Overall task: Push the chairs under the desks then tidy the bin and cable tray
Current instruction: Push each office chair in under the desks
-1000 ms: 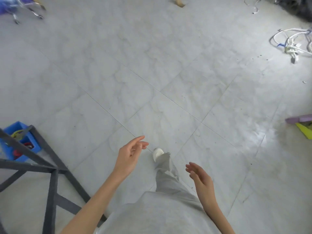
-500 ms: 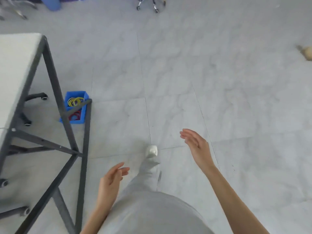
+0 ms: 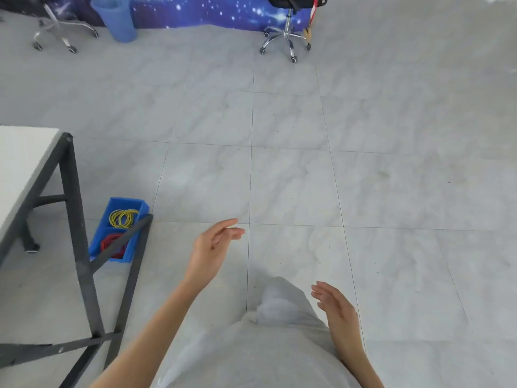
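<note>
My left hand [image 3: 209, 249] hangs open over the floor, fingers apart, holding nothing. My right hand [image 3: 337, 305] is open too, low beside my grey trouser leg. A blue cable tray [image 3: 138, 204] with yellow and red cable coils sits on the floor by the desk's dark metal leg [image 3: 79, 239]. The white desk top [image 3: 19, 166] is at the left edge. A black swivel chair [image 3: 288, 37] on a chrome base stands far off by the blue starry wall. A blue bin [image 3: 117, 21] stands at the far left, beside another chrome chair base [image 3: 60, 35].
Pale grey marble tiles [image 3: 293, 169] stretch between me and the far wall. A dark chair leg with a castor [image 3: 29, 242] shows under the desk. The desk's diagonal braces [image 3: 123, 242] reach down to the floor on my left.
The view has swung left and lifted, so the far wall, bin and chairs now show. My left hand has risen forward; my right hand has dropped back beside my leg.
</note>
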A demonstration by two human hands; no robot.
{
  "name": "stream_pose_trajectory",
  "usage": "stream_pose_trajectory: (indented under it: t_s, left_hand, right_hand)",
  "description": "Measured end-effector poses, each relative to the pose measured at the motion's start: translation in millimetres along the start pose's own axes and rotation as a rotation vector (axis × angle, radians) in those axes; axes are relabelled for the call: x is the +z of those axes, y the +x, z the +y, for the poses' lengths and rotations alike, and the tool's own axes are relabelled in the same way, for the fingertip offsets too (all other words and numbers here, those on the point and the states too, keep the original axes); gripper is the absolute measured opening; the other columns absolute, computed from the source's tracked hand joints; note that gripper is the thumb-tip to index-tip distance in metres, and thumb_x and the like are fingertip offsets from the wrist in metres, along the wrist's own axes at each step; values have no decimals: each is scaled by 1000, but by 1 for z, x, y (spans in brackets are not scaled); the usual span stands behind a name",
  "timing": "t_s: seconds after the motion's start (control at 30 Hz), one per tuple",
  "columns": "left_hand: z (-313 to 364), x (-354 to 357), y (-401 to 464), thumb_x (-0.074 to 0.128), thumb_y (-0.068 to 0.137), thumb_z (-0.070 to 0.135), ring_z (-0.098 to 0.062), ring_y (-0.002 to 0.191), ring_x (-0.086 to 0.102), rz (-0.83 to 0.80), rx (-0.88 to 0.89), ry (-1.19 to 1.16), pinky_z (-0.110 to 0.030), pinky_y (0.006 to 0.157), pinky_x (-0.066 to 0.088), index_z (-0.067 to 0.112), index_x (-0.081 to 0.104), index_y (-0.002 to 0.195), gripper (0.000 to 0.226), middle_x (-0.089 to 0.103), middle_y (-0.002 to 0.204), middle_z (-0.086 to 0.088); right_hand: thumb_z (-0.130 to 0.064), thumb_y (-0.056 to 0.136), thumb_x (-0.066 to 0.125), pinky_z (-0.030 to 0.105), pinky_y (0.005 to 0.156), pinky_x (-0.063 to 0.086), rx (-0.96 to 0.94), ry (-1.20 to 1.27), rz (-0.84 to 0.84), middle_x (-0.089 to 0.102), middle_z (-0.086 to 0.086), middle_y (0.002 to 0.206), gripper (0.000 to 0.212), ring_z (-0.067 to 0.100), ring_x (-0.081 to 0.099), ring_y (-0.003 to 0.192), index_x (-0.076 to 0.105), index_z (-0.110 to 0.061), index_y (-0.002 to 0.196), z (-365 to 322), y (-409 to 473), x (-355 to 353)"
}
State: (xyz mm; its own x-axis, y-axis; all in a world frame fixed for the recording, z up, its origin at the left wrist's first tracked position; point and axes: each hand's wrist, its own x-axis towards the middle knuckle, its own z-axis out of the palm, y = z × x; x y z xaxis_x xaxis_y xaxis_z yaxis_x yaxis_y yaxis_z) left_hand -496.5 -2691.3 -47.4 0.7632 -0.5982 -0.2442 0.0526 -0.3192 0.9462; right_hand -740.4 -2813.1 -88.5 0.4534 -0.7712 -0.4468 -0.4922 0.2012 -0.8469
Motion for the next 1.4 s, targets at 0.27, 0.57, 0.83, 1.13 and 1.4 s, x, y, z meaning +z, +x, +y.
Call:
stream_pose_trajectory:
  t_s: [0.27, 0.57, 0.83, 1.13, 1.4]
  left_hand:
    - [19, 8, 173, 41, 95, 4, -4, 88, 67, 133, -103, 3, -25, 83, 49, 32, 60, 101, 35, 72, 87, 22]
    - [38, -6, 283, 38, 95, -3, -1, 76, 67, 562, -338, -181, -12, 69, 51, 18, 61, 101, 32, 73, 80, 19]
    - [46, -87, 476, 40, 95, -1, -1, 76, 67, 705, -322, -216, -29, 76, 48, 26, 61, 96, 33, 72, 79, 22]
    - [121, -239, 703, 43, 94, 13, -5, 88, 67, 669, -210, -153, -30, 81, 50, 38, 60, 96, 30, 72, 84, 23]
    - [109, -346, 832, 42, 95, 5, -4, 86, 67, 815, -298, -214, -14, 76, 48, 32, 61, 99, 33, 72, 86, 19]
  right_hand:
    - [-3, 91, 49, 32, 92, 48, -87, -68, -187, 70, -9, 100, 29, 10, 64, 99, 65, -26, 98, -113, 231, 38]
    - [-5, 92, 49, 16, 84, 49, -336, -174, -561, 68, -9, 103, 23, 1, 64, 95, 62, -16, 108, -332, 460, 142]
    - [-5, 92, 49, 19, 84, 50, -327, -245, -678, 68, -6, 103, 25, 4, 65, 94, 62, -24, 101, -408, 600, 283]
    - [-1, 91, 50, 32, 90, 48, -221, -303, -676, 70, -6, 100, 26, 4, 65, 93, 65, -21, 99, -508, 703, 394]
    - [-6, 93, 48, 41, 94, 48, -243, -355, -753, 69, -4, 104, 24, 13, 65, 99, 63, -23, 101, -611, 829, 571]
